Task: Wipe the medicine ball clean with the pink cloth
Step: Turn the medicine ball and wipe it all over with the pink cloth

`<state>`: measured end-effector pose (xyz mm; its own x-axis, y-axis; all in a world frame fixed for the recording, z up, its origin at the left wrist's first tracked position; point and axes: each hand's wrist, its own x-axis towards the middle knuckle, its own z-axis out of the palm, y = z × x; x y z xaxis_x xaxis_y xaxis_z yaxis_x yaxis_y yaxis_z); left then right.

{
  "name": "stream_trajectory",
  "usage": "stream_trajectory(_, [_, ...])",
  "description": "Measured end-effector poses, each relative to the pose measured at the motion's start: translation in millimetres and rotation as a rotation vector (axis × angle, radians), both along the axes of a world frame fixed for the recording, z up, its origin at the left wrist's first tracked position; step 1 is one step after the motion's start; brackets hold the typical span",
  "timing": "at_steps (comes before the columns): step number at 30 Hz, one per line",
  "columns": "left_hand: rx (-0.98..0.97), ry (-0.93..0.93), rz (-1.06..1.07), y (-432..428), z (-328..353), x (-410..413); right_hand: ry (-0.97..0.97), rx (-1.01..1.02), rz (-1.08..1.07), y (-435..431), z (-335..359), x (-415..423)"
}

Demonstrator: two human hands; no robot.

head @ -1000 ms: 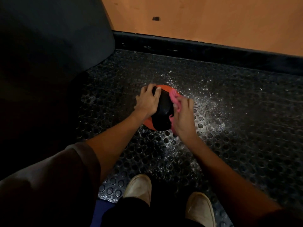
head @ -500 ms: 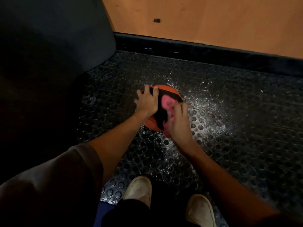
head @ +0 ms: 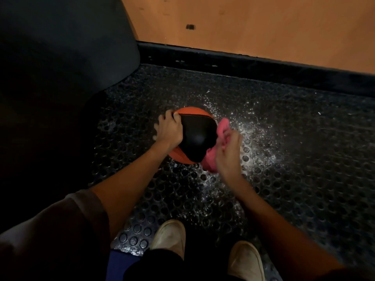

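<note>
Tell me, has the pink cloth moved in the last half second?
Yes. The pink cloth slid right, off the medicine ball's black panel to its right edge.

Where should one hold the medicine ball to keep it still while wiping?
Probably its upper left curve, from the left, as the left hand does: the medicine ball is round, may roll, and the pink cloth works its right side.

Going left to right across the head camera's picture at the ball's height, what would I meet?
Left hand, orange-and-black medicine ball, pink cloth gripped by the right hand, glistening specks on the black studded rubber floor.
</note>
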<state>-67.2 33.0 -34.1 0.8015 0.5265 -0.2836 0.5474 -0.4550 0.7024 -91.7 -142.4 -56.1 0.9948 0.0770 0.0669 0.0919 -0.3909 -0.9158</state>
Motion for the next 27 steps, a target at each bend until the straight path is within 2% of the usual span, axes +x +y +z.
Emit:
stream_trajectory(2, [0.109, -0.053, -0.122, 1, 2, 1, -0.048, 0.011, -0.036, 4, 14, 30])
stream_trajectory(4, [0.162, -0.084, -0.245, 4, 1, 0, -0.072, -0.067, 0.013, 18, 22, 47])
stream_trajectory(9, [0.153, -0.195, -0.269, 15, -9, -11, -0.280, -0.295, 0.178, 41, 4, 20])
stream_trajectory(16, [0.167, -0.292, -0.326, 16, -12, -26, -0.009, -0.016, 0.073, 26, -25, -33])
stream_trajectory(20, [0.209, -0.317, -0.342, 16, -17, -29, 0.146, 0.122, 0.004, 18, -19, -16])
stream_trajectory(22, [0.216, -0.300, -0.326, 15, -20, -30, 0.120, 0.053, -0.005, 18, -8, 6])
stream_trajectory(27, [0.249, -0.295, -0.279, 13, -23, -34, 0.001, -0.129, 0.126, 26, 9, 31])
